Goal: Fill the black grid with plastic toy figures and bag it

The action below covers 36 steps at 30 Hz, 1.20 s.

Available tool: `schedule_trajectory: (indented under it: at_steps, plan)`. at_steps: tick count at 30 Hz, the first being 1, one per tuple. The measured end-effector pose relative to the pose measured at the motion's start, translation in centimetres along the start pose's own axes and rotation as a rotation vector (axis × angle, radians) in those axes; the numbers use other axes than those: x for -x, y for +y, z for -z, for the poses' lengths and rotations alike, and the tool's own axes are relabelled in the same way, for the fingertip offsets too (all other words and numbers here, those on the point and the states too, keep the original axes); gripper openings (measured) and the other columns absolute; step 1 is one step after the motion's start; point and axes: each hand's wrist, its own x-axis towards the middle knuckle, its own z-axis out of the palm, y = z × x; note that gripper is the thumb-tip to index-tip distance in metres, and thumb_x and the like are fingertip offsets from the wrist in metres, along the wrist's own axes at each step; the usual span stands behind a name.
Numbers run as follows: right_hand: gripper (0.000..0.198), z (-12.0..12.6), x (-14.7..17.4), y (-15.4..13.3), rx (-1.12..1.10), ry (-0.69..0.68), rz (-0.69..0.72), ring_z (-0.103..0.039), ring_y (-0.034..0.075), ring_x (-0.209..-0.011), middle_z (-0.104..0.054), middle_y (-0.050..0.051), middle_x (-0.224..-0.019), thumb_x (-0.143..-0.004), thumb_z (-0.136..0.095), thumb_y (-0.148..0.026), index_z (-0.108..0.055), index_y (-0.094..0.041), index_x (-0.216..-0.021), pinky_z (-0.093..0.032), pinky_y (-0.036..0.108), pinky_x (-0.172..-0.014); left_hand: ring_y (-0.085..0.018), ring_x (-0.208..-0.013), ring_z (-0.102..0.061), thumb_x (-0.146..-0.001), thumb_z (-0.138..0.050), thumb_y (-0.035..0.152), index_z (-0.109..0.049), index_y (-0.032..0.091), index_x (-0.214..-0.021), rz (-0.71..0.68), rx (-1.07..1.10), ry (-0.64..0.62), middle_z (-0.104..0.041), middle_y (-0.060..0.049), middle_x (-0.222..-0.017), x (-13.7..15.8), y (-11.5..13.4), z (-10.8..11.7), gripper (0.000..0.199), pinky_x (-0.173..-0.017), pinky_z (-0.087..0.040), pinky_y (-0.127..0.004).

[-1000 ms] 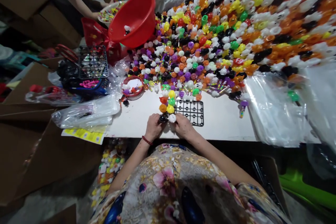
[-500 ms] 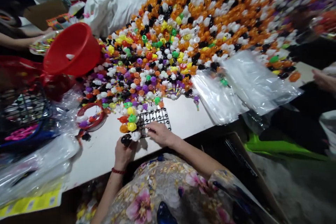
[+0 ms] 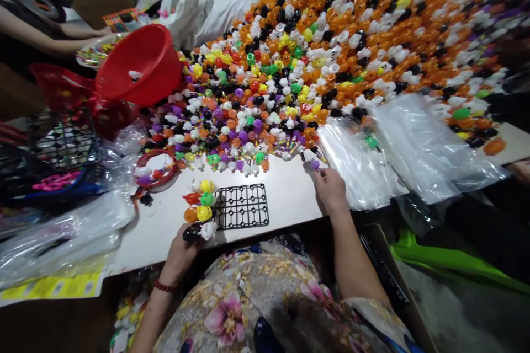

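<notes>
A black plastic grid [image 3: 248, 207] lies on the white table in front of me. Along its left side stand several small toy heads: a yellow one [image 3: 207, 186], a green one [image 3: 207, 199], a red one [image 3: 191, 198], with orange, black and white ones nearer me. My left hand [image 3: 182, 256] is closed at the grid's near left corner, its fingertips hidden under the black head [image 3: 191, 233]. Off to the right, my right hand [image 3: 332, 187] pinches a small purple-headed toy [image 3: 315, 165] at the pile's edge. A white toy [image 3: 307, 155] lies against it.
A large heap of mixed toy heads [image 3: 351, 55] covers the back of the table. Clear plastic bags [image 3: 439, 143] lie at right. At left are a red basin [image 3: 141, 69], a small red basket [image 3: 155, 185] and more bags [image 3: 70, 237]. Another person's arms [image 3: 53, 33] reach in far left.
My right hand has left the grid and moved right to the purple-headed toy. My left hand stays at the grid's near left corner. The camera view has shifted.
</notes>
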Motion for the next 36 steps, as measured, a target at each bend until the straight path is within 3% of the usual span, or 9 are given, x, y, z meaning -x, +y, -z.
schedule_trajectory:
  at_steps: [3, 6, 10, 13, 17, 21, 28, 36]
  plan:
    - [0.04, -1.5, 1.5, -3.1, -0.317, -0.164, -0.019, -0.058, 0.02, -0.07, -0.066, 0.006, -0.077, -0.079, -0.058, -0.055, -0.068, -0.017, -0.085, -0.046, 0.032, -0.065, -0.029, -0.102, -0.068, -0.067, -0.066, 0.058, -0.068, 0.019, -0.102, -0.03, 0.0, -0.017, -0.073, -0.009, -0.105, 0.2, 0.2, 1.2, 0.053, -0.093, -0.054, -0.043]
    - [0.04, -3.8, 3.0, -6.7, -0.537, -0.432, -0.038, -0.052, 0.015, -0.056, -0.059, 0.0, -0.062, -0.077, -0.058, -0.057, -0.067, -0.018, -0.079, -0.041, 0.027, -0.052, -0.025, -0.096, -0.068, -0.078, -0.058, 0.052, -0.068, 0.019, -0.097, -0.125, -0.029, 0.083, -0.073, -0.008, -0.099, -0.1, 1.0, 3.0, 0.04, -0.09, -0.055, -0.042]
    - [0.041, -7.5, 4.5, -10.7, -0.711, -0.705, -0.05, -0.049, 0.012, -0.051, -0.057, -0.002, -0.058, -0.077, -0.057, -0.058, -0.067, -0.018, -0.082, -0.04, 0.025, -0.05, -0.022, -0.104, -0.065, -0.093, -0.048, 0.04, -0.066, 0.019, -0.103, -0.404, -0.139, 0.354, -0.07, -0.01, -0.105, -1.4, 3.7, 5.1, 0.03, -0.095, -0.053, -0.04]
    - [0.04, -10.0, 5.0, -12.9, -0.767, -0.82, -0.042, -0.05, 0.012, -0.053, -0.058, -0.003, -0.059, -0.075, -0.059, -0.057, -0.066, -0.019, -0.084, -0.042, 0.025, -0.052, -0.02, -0.12, -0.059, -0.099, -0.041, 0.033, -0.061, 0.02, -0.119, -0.627, -0.227, 0.346, -0.065, -0.011, -0.124, -2.5, 6.3, 5.5, 0.031, -0.106, -0.047, -0.042]
    - [0.033, -12.1, 5.1, -14.7, -0.773, -0.796, -0.022, -0.056, 0.014, -0.061, -0.064, -0.001, -0.069, -0.066, -0.07, -0.047, -0.064, -0.019, -0.082, -0.046, 0.028, -0.06, -0.02, -0.138, -0.045, -0.102, -0.034, 0.03, -0.048, 0.019, -0.14, -0.826, -0.329, 0.145, -0.051, -0.014, -0.146, -4.1, 8.9, 4.7, 0.041, -0.115, -0.04, -0.044]
    - [0.023, -12.8, 4.3, -15.6, -0.688, -0.795, 0.024, -0.063, 0.018, -0.073, -0.07, 0.002, -0.078, -0.068, -0.07, -0.035, -0.068, -0.019, -0.085, -0.05, 0.031, -0.072, -0.021, -0.141, -0.042, -0.104, -0.028, 0.033, -0.045, 0.016, -0.143, -0.859, -0.42, -0.017, -0.049, -0.015, -0.148, -5.2, 9.5, 3.7, 0.046, -0.118, -0.035, -0.046]
    - [0.014, -12.6, 3.0, -15.5, -0.354, -0.799, 0.255, -0.061, 0.019, -0.072, -0.067, 0.002, -0.071, -0.079, -0.062, -0.03, -0.066, -0.018, -0.082, -0.047, 0.029, -0.07, -0.025, -0.14, -0.043, -0.103, -0.024, 0.037, -0.047, 0.013, -0.141, -0.757, -0.547, -0.022, -0.05, -0.016, -0.147, -5.7, 9.2, 3.0, 0.05, -0.12, -0.03, -0.054]
    - [0.016, -12.1, 3.1, -15.8, -0.164, -0.815, 0.432, -0.064, 0.023, -0.08, -0.071, 0.01, -0.087, -0.079, -0.056, -0.013, -0.066, -0.016, -0.092, -0.047, 0.03, -0.074, -0.024, -0.139, -0.044, -0.103, -0.025, 0.036, -0.047, 0.013, -0.14, -0.792, -0.554, -0.003, -0.052, -0.016, -0.146, -5.6, 9.4, 2.5, 0.049, -0.12, -0.031, -0.053]
